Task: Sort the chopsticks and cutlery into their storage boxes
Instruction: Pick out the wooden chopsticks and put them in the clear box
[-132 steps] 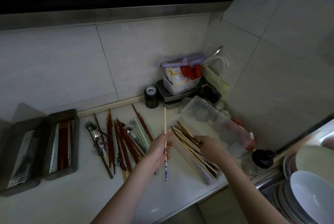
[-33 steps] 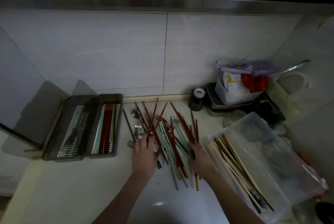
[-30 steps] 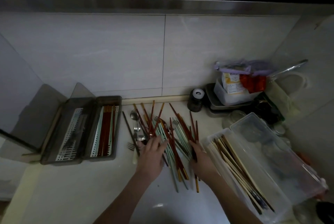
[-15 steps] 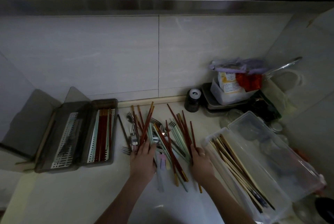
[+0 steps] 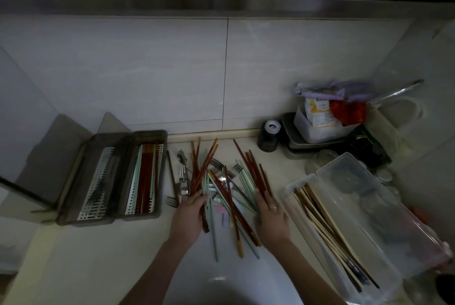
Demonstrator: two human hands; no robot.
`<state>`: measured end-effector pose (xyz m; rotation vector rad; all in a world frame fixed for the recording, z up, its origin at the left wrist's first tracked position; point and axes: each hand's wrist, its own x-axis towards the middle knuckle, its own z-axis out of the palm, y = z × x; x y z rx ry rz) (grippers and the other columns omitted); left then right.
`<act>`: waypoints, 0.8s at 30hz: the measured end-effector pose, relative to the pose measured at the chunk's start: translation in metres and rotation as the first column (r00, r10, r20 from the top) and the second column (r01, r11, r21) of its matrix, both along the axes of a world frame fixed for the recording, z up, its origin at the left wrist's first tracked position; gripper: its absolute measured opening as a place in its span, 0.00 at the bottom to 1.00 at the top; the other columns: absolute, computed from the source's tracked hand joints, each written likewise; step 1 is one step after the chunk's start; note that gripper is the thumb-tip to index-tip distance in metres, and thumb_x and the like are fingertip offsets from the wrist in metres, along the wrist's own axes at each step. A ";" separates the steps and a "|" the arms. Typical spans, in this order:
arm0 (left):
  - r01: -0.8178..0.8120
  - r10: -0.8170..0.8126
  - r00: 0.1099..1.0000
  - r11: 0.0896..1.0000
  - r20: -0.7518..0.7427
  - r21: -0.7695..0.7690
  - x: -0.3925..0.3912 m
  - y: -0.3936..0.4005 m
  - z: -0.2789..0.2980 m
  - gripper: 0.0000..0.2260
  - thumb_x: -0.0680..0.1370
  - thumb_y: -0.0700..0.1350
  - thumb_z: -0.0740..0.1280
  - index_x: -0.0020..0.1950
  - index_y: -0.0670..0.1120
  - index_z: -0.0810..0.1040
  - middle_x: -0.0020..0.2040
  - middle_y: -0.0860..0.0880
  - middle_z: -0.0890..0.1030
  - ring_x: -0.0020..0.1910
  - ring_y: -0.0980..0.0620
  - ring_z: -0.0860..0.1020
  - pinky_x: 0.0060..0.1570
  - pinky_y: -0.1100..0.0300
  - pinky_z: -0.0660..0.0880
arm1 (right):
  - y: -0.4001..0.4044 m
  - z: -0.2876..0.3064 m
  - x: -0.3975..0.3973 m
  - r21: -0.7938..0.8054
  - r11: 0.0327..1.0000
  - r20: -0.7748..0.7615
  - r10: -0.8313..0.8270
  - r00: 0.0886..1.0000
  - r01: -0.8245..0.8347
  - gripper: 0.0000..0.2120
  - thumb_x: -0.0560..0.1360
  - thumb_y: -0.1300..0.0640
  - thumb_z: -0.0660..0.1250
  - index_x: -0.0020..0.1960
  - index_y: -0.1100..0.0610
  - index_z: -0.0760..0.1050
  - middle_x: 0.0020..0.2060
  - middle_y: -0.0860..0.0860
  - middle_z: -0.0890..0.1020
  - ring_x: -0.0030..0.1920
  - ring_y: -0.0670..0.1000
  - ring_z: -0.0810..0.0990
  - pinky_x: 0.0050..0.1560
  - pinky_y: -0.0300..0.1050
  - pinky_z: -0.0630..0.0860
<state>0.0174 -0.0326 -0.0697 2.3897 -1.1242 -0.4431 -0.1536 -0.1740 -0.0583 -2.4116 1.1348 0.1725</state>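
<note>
On the bench [image 5: 93,255], a grey box [image 5: 115,176] holding some chopsticks sits at 9 o'clock from the mixed pile of chopsticks and cutlery [image 5: 222,181]; the left hand [image 5: 188,218] and right hand [image 5: 270,216] rest flat on it, fingers straight; a clear box [image 5: 301,179] of wooden chopsticks lies at 4 o'clock

In the lower middle of the frame, a mixed pile of chopsticks [image 5: 221,189], red and pale green, lies on the counter [image 5: 98,255] with forks [image 5: 216,163] and a spoon [image 5: 181,157] among them. The left hand [image 5: 187,216] rests on the pile's left edge and the right hand [image 5: 272,218] on its right edge, fingers fairly straight. At left is a dark box [image 5: 150,132] with red chopsticks in its right compartment. At lower right, a clear box [image 5: 307,238] holds wooden chopsticks [image 5: 327,228].
</note>
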 end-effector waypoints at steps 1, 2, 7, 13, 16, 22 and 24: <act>-0.018 0.017 1.000 1.000 -0.011 -0.020 0.000 0.003 0.000 0.26 0.75 0.33 0.60 0.72 0.50 0.68 0.73 0.49 0.66 0.72 0.50 0.64 0.70 0.58 0.61 | 0.003 0.000 0.003 -0.003 0.994 0.036 0.111 0.993 -0.111 0.33 0.79 0.54 0.57 0.76 0.40 0.42 0.77 0.47 0.50 0.77 0.53 0.49 0.74 0.59 0.56; -0.037 0.037 0.999 0.999 -0.005 -0.032 0.000 0.006 0.000 0.26 0.75 0.33 0.60 0.72 0.50 0.67 0.73 0.50 0.66 0.72 0.51 0.64 0.70 0.59 0.62 | 0.005 -0.002 0.005 -0.017 0.970 0.046 0.241 0.969 -0.241 0.32 0.79 0.52 0.57 0.75 0.37 0.43 0.77 0.45 0.49 0.77 0.51 0.47 0.74 0.60 0.55; -0.128 0.132 0.990 0.988 0.047 -0.086 -0.006 0.016 -0.001 0.27 0.75 0.35 0.64 0.73 0.48 0.65 0.73 0.51 0.64 0.71 0.51 0.64 0.68 0.56 0.66 | 0.006 -0.008 0.009 -0.039 0.832 -0.128 0.546 0.828 -0.554 0.31 0.80 0.48 0.53 0.73 0.32 0.38 0.77 0.44 0.41 0.76 0.49 0.36 0.72 0.66 0.40; -0.218 0.211 0.973 0.973 -0.093 -0.079 -0.001 0.014 -0.013 0.15 0.77 0.38 0.62 0.64 0.44 0.73 0.56 0.43 0.79 0.55 0.44 0.77 0.54 0.55 0.74 | -0.012 -0.006 0.005 -0.052 0.907 -0.208 0.400 0.893 -0.419 0.33 0.81 0.49 0.55 0.77 0.49 0.38 0.77 0.46 0.43 0.77 0.47 0.43 0.74 0.53 0.47; -0.212 0.207 0.975 0.975 -0.081 -0.065 -0.004 0.008 -0.010 0.15 0.80 0.40 0.59 0.66 0.44 0.73 0.53 0.41 0.81 0.51 0.44 0.79 0.49 0.57 0.74 | -0.011 -0.006 0.007 -0.045 0.928 -0.179 0.357 0.917 -0.370 0.34 0.81 0.50 0.55 0.78 0.52 0.38 0.78 0.49 0.43 0.77 0.48 0.44 0.75 0.50 0.50; -0.083 0.083 0.997 0.995 0.002 0.048 -0.013 -0.002 -0.008 0.21 0.80 0.49 0.59 0.73 0.47 0.63 0.58 0.46 0.76 0.58 0.48 0.74 0.55 0.56 0.74 | -0.010 -0.007 0.010 -0.048 0.986 -0.165 0.152 0.975 -0.162 0.36 0.80 0.50 0.56 0.77 0.56 0.37 0.77 0.54 0.42 0.77 0.54 0.46 0.74 0.52 0.55; -0.050 0.044 0.997 0.995 0.070 0.082 -0.011 0.001 -0.007 0.22 0.80 0.51 0.59 0.74 0.48 0.63 0.58 0.48 0.77 0.58 0.49 0.74 0.54 0.57 0.74 | -0.017 -0.007 0.003 -0.068 0.991 -0.219 0.094 0.971 -0.112 0.35 0.80 0.46 0.55 0.78 0.55 0.38 0.77 0.57 0.42 0.77 0.57 0.45 0.74 0.54 0.51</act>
